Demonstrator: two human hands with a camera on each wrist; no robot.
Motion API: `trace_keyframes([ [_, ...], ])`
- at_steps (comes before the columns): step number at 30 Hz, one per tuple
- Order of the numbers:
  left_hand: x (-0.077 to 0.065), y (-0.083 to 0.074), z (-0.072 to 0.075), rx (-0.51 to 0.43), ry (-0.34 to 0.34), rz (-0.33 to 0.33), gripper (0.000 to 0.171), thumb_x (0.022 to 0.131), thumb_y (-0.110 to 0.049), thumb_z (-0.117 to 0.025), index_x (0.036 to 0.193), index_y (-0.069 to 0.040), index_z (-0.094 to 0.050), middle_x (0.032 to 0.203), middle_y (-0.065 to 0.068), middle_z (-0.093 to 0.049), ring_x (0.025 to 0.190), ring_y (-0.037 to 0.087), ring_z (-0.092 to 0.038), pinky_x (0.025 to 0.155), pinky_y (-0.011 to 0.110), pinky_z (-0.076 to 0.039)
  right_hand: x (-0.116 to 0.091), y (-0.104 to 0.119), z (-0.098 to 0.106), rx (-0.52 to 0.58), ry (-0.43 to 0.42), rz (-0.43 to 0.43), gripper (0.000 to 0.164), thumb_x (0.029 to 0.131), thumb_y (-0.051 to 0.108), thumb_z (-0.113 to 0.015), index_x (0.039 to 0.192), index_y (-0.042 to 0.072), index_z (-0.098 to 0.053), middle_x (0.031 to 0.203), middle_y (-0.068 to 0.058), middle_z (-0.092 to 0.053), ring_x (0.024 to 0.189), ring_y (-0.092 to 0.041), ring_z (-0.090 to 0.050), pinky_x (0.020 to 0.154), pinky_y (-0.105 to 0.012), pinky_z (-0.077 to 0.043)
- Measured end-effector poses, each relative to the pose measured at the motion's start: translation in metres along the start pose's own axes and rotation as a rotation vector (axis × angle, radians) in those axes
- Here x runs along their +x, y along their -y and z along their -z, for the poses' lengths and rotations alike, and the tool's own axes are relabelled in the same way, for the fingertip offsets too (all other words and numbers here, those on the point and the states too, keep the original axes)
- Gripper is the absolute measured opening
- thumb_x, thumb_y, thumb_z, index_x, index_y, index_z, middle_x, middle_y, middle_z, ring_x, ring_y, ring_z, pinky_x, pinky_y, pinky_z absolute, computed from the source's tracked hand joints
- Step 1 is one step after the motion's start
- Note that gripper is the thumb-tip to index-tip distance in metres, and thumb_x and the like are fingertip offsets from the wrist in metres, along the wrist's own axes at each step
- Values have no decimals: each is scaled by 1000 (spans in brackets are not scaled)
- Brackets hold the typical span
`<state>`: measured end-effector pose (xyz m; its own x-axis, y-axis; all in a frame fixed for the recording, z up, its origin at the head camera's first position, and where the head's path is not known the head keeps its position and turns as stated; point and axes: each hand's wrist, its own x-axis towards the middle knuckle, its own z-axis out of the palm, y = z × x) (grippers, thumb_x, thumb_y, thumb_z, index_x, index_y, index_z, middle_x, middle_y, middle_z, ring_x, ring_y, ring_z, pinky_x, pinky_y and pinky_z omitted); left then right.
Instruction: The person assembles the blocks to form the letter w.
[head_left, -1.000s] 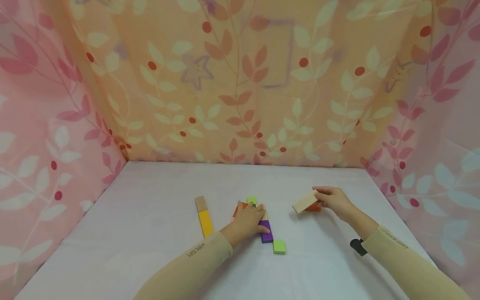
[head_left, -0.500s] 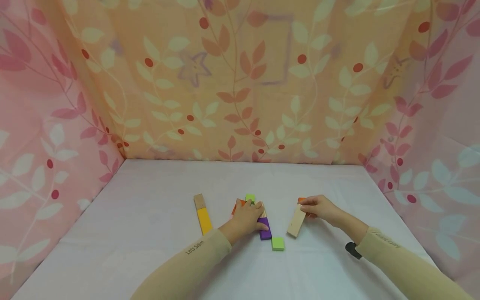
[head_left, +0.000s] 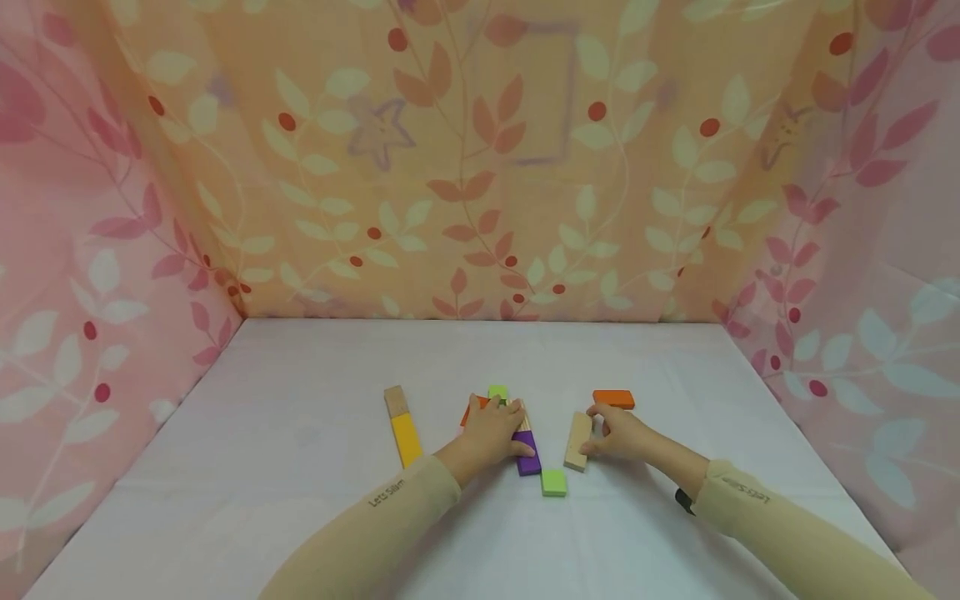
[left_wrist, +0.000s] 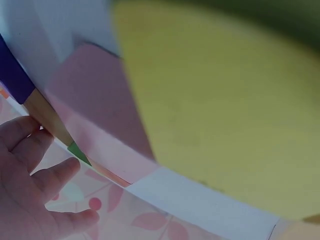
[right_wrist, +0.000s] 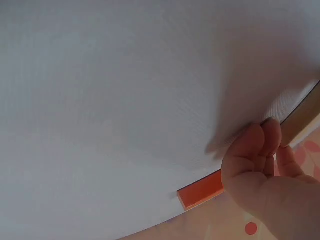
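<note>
My left hand (head_left: 489,435) rests over a row of blocks, its thumb against the purple block (head_left: 527,454). Its fingers look fairly straight in the left wrist view. Beyond them show a light green block (head_left: 497,390) and part of a red-orange block (head_left: 472,410); a pink block (left_wrist: 100,95) appears in the left wrist view. With thumb and finger, my right hand (head_left: 622,435) holds the edge of a plain wooden block (head_left: 577,443) lying on the table. An orange block (head_left: 613,399) lies just behind this hand. A light green square block (head_left: 553,482) sits below the purple one.
To the left, a yellow block (head_left: 407,440) and a wooden block (head_left: 395,401) lie end to end, the yellow one partly behind the left sleeve. The white table (head_left: 300,367) meets floral cloth (head_left: 465,167) at the back and sides.
My right hand has brought the wooden block left and down from above the orange block and turned it nearly lengthwise. The orange block now shows. My left hand stays put.
</note>
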<state>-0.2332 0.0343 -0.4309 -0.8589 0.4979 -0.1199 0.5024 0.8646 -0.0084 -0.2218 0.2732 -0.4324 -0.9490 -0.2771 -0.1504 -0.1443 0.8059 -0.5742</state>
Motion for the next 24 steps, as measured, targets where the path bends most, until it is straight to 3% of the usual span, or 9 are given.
trace_keyframes([
  [4,-1,0,0,-5,4,-5,75,84,-62,-57,144,-18,-49,150,-4,-43,138,27,-38,109,60,-25,-2,1,-1,59,30,-53,60,75,24,-85,118,1,-52,75,-6,-44,65,-17,-40,59,-29,-31],
  [11,0,1,1,-3,-7,-6,73,85,-61,-58,143,-18,-50,149,-4,-44,137,27,-39,109,60,-26,-2,2,-1,108,37,-114,61,73,23,-87,120,4,-51,78,-7,-44,68,-19,-42,60,-30,-33],
  [24,0,0,2,-15,1,-9,73,85,-61,-58,143,-17,-50,149,-3,-44,137,28,-38,109,60,-25,-3,4,-1,109,45,-128,60,75,26,-85,120,6,-51,77,-7,-43,67,-19,-40,59,-30,-31],
])
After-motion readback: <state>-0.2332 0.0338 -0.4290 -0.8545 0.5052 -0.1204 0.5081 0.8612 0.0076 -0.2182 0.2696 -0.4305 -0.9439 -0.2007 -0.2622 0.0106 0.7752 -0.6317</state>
